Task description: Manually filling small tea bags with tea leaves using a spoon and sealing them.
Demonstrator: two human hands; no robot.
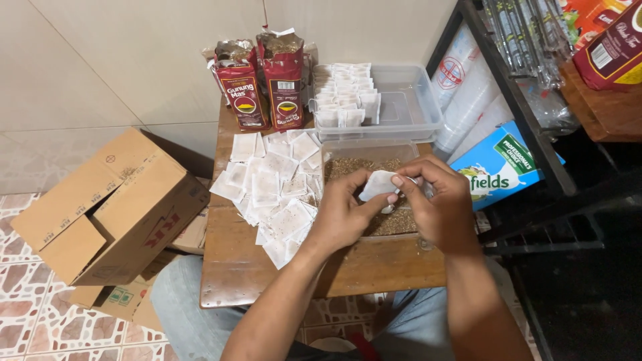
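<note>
I have a small white paper sachet (379, 184) pinched between both hands, held just above the clear tray of loose tea (374, 194) on the little wooden table (267, 274). My left hand (344, 214) grips it from the left: the thumb presses on its lower edge and the curled fingers sit behind it, closed on the paper. My right hand (438, 200) comes in from the right, thumb and forefinger tips closed on the sachet's right edge, the other fingers folded loosely. The sachet sits between the two sets of fingertips, its white face turned up toward me.

Left of the tray, a loose heap of flat sachets (274, 190) covers the tabletop. Behind the tray stands a clear plastic box (408, 110) with sachets packed upright in rows. Two red tea packets (264, 83) stand at the wall. A cardboard carton (107, 207) lies on the tiled floor to my left.
</note>
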